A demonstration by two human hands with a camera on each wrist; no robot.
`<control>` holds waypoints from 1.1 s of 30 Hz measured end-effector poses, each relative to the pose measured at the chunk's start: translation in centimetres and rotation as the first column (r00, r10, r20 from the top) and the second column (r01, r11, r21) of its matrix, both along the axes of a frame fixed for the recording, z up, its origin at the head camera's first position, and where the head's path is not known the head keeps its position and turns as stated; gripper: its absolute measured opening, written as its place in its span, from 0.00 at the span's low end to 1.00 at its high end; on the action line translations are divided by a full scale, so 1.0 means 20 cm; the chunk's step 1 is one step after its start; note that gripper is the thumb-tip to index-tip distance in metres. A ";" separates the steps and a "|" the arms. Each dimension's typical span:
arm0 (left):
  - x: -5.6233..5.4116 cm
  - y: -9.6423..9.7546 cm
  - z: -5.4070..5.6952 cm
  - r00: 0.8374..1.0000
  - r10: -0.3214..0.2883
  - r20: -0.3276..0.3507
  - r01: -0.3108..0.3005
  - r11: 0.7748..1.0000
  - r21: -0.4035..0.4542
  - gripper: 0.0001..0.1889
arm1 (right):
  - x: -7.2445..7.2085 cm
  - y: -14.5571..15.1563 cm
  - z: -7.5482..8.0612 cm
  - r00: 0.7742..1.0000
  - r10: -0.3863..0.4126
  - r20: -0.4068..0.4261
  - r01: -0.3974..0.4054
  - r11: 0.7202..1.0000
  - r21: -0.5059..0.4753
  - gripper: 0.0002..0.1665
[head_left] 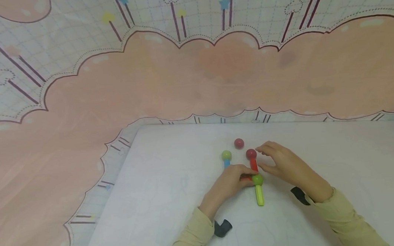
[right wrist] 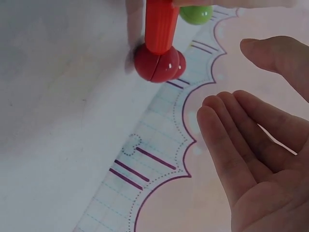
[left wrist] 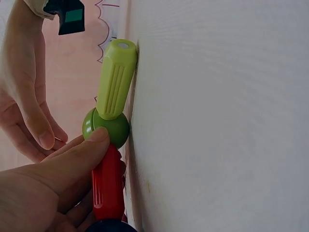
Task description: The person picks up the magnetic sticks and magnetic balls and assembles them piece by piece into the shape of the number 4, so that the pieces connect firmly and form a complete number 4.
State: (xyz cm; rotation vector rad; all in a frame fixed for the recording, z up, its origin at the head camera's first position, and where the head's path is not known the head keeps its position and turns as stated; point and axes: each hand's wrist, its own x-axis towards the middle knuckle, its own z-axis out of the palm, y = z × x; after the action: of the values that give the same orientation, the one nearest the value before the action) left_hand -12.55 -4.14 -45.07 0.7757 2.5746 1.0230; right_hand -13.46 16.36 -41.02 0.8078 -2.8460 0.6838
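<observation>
My left hand (head_left: 227,182) pinches a green ball (head_left: 257,179), with the thumb on its side. A yellow-green rod (head_left: 259,196) joins the ball on the near side. From its far side a red rod (head_left: 254,165) runs to a red ball (head_left: 251,154). A second red rod (left wrist: 108,183), partly behind my left fingers in the head view, leads from the green ball to a dark ball (left wrist: 112,226). Beside the far red ball, my right hand (head_left: 282,163) is held with fingers apart from the thumb and nothing between them.
A loose red ball (head_left: 239,143) lies farther back on the white table (head_left: 160,184). To the left, a light green ball (head_left: 226,155) tops a blue rod (head_left: 226,163), whose near end is hidden by my left hand. A cloud-patterned cloth (head_left: 148,81) hangs behind the table.
</observation>
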 end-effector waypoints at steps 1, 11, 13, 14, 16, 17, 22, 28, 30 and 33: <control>0.00 0.00 0.00 1.000 0.002 0.002 -0.002 1.000 0.001 0.18 | -0.01 0.00 0.00 1.000 -0.001 0.003 0.001 1.000 0.000 0.27; 0.00 0.00 0.00 1.000 -0.005 0.004 0.004 1.000 0.013 0.18 | -0.07 -0.05 0.00 0.999 -0.004 0.031 0.003 1.000 0.007 0.28; 0.00 -0.01 0.00 1.000 0.000 0.008 0.000 1.000 0.014 0.18 | -0.08 -0.05 0.00 0.999 -0.008 0.041 0.007 1.000 0.015 0.28; 0.00 -0.01 0.00 1.000 0.002 0.009 -0.002 1.000 0.015 0.18 | -0.09 -0.06 0.00 0.999 -0.008 0.042 0.007 1.000 0.018 0.29; 0.00 -0.01 0.00 1.000 0.005 0.011 -0.005 1.000 0.017 0.18 | -0.10 -0.07 -0.01 0.999 -0.009 0.040 0.008 1.000 0.022 0.29; 0.00 -0.01 0.00 1.000 0.006 0.012 -0.006 1.000 0.017 0.18 | -0.10 -0.07 -0.01 0.999 -0.006 0.036 0.005 1.000 0.021 0.29; 0.00 -0.01 0.00 1.000 0.007 0.008 -0.007 1.000 0.013 0.17 | -0.13 -0.08 -0.01 0.999 -0.002 0.039 0.002 1.000 0.021 0.28; 0.00 -0.01 0.00 1.000 0.003 0.011 -0.004 1.000 0.022 0.17 | -0.18 -0.09 -0.03 0.998 0.004 0.064 -0.004 1.000 0.009 0.27; 0.00 -0.01 0.00 1.000 -0.002 0.006 0.002 1.000 0.024 0.17 | -0.19 -0.09 -0.03 0.998 0.010 0.065 -0.010 1.000 -0.001 0.26; 0.00 0.00 0.00 1.000 -0.008 -0.003 0.009 1.000 0.020 0.17 | -0.21 -0.10 -0.05 0.998 0.027 0.055 -0.026 1.000 -0.017 0.25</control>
State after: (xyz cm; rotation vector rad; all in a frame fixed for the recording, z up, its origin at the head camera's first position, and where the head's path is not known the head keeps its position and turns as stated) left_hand -12.53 -4.19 -45.15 0.7928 2.5645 1.0478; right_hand -17.63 14.46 -41.99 0.8379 -2.8794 0.7435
